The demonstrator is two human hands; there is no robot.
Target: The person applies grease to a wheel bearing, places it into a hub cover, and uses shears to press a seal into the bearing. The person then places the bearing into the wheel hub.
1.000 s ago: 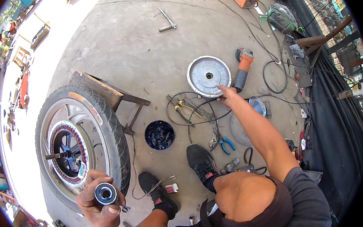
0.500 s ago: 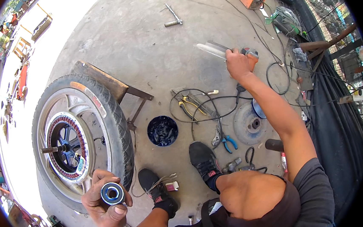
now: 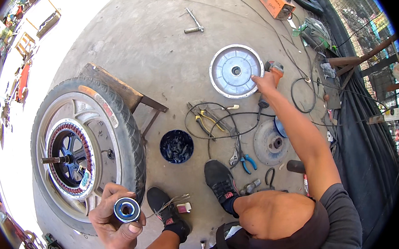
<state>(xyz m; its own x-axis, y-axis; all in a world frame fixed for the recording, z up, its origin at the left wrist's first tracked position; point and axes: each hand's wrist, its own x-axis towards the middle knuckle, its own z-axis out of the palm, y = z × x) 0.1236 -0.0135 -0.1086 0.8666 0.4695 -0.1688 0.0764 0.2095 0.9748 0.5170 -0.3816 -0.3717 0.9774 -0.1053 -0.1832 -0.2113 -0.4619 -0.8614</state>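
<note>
My left hand [image 3: 118, 224] grips a metal ring bearing [image 3: 126, 210] at the lower left. My right hand [image 3: 265, 83] is closed on the rim of a round silver hub cover [image 3: 233, 63], which faces up beside an orange angle grinder [image 3: 275, 74], partly hidden by that hand. A spoked wheel with a tire [image 3: 126, 137] stands at left against a wood-topped metal stand [image 3: 114, 84], its motor windings and axle exposed. A dark blue bowl with dark, glossy contents [image 3: 177, 146] is on the floor. A dull metal disc [image 3: 266, 145] lies under my right forearm.
Pliers [image 3: 204, 124], blue pliers [image 3: 249, 165], an adjustable wrench [image 3: 234, 157], a hammer [image 3: 249, 187] and cables lie around my feet. A T-handled tool [image 3: 194, 29] lies farther off. An orange welder [image 3: 275, 2], rusty metal bars [image 3: 358, 58] and dark sheeting [image 3: 360, 144] line the right side.
My right hand has moved the hub cover away from me and slightly right. It was tilted edge-on half a second ago and faces up now. My left hand still holds the bearing.
</note>
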